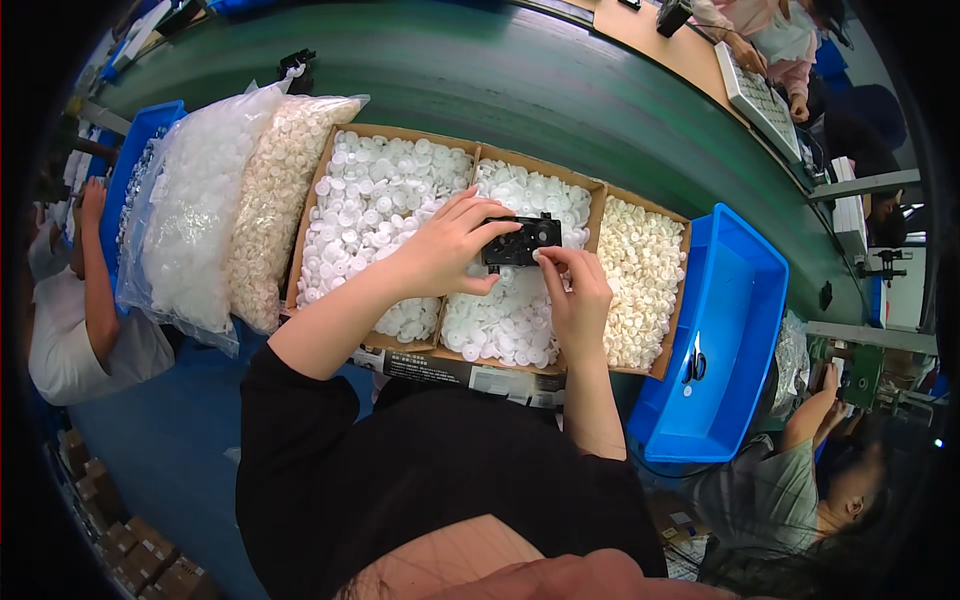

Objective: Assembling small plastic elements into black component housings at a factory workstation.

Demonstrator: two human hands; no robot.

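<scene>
A small black plastic housing point(522, 241) with a round feature is held above the middle section of a divided cardboard box point(441, 322). My left hand point(452, 245) grips it from the left, fingers over its top edge and thumb low. My right hand point(580, 292) is closed in a pinch at the housing's lower right corner; a small pale spot shows at the fingertips, too small to name. White round plastic pieces point(375, 190) fill the left and middle sections beneath my hands. Cream-coloured small pieces point(640, 275) fill the right section.
Right of the box stands a blue bin point(740, 300) with a black looped object point(697, 366) inside. To the left lie clear bags of white pieces point(200, 200) and cream pieces point(280, 190), beside another blue bin point(150, 125). A green conveyor belt point(430, 75) runs behind. Other people work around.
</scene>
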